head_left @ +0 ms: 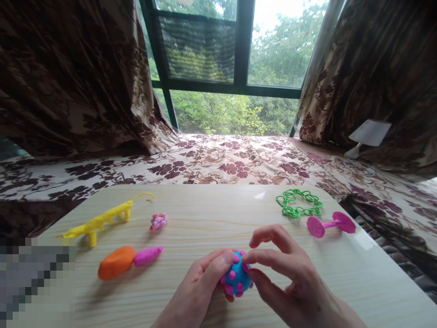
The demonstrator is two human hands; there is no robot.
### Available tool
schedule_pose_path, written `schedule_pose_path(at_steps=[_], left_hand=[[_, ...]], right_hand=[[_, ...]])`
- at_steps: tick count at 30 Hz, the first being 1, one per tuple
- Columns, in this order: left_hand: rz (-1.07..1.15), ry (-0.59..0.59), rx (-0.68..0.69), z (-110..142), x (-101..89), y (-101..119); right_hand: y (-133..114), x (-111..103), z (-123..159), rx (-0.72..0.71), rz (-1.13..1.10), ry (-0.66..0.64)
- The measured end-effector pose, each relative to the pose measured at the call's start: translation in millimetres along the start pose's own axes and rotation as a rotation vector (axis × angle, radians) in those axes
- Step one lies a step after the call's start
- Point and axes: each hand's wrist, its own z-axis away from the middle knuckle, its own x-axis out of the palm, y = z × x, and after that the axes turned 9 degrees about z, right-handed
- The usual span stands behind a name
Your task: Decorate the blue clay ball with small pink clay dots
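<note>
A blue clay ball [242,277] studded with small pink clay dots is near the front middle of the table. My left hand [201,284] is closed around its left side, with the thumb on top and a fingertip showing underneath. On the ball's right side, my right hand [290,273] has thumb and index finger close together at a small pink clay dot [245,267]. Its other fingers are bent and raised above. Whether that dot is stuck to the ball or only pinched is partly hidden by the fingertips.
On the pale wooden table [211,214] lie a long yellow clay animal [105,217], an orange-and-pink clay piece [118,262], a small pink clay cluster [159,221], a green clay chain [296,212] and a pink dumbbell-shaped piece [317,227]. A white lamp [370,132] stands beyond, at right.
</note>
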Motion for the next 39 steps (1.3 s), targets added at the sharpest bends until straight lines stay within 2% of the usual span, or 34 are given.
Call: schedule_pose_path(at_steps=[6, 13, 25, 31, 39], left_hand=[[0.027, 0.032, -0.078, 2, 2.6, 3], [0.013, 0.034, -0.083, 3, 2.3, 2], [0.192, -0.046, -0.101, -3, -0.5, -7], [0.386, 0.016, -0.161, -3, 0.6, -8], [0.383, 0.054, -0.155, -3, 1.2, -10]], right_hand=[[4, 2, -1, -0.004, -0.006, -0.010], [4, 4, -2, 0.028, -0.037, -0.057], [-1, 0, -1, 0.002, -0.038, 0.047], [3, 7, -2, -0.065, 0.088, 0.123], [5, 10, -2, -0.076, 0.197, 0.151]])
